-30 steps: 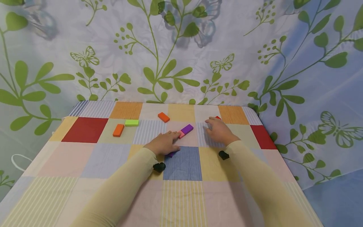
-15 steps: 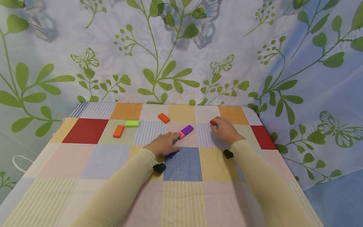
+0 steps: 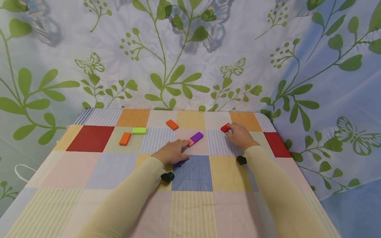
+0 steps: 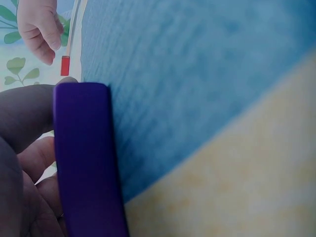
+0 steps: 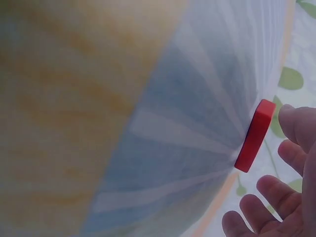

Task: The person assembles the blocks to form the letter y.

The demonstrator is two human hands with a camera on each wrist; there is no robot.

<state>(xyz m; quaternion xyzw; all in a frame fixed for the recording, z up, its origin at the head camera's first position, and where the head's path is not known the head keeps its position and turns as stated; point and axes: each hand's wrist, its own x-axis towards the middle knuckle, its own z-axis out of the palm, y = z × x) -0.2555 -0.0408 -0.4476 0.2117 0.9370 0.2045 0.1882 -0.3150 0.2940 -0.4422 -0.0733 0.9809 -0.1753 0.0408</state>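
My left hand (image 3: 171,152) lies palm down on the cloth with its fingers stretched out. The fingertips touch a pink block (image 3: 191,142), which sits end to end with a purple block (image 3: 196,137). Under the palm and thumb is another purple block (image 4: 86,158), mostly hidden from the head view. On the right, a small red block (image 5: 256,136) rests on the cloth. My right hand (image 3: 241,136) hovers close beside it; in the right wrist view the thumb and loosely bent fingers (image 5: 279,195) stand apart, with nothing between them.
At the left lie an orange block (image 3: 125,138) and a lime green block (image 3: 139,131), near each other. One more orange block (image 3: 172,125) lies towards the back. A patchwork cloth (image 3: 119,168) covers the table, and a leaf-print curtain (image 3: 184,53) hangs behind it.
My right hand has moved right and a little nearer. The red block, mostly hidden behind that hand earlier, has shifted slightly left and nearer and now shows. My left hand has stayed in place.
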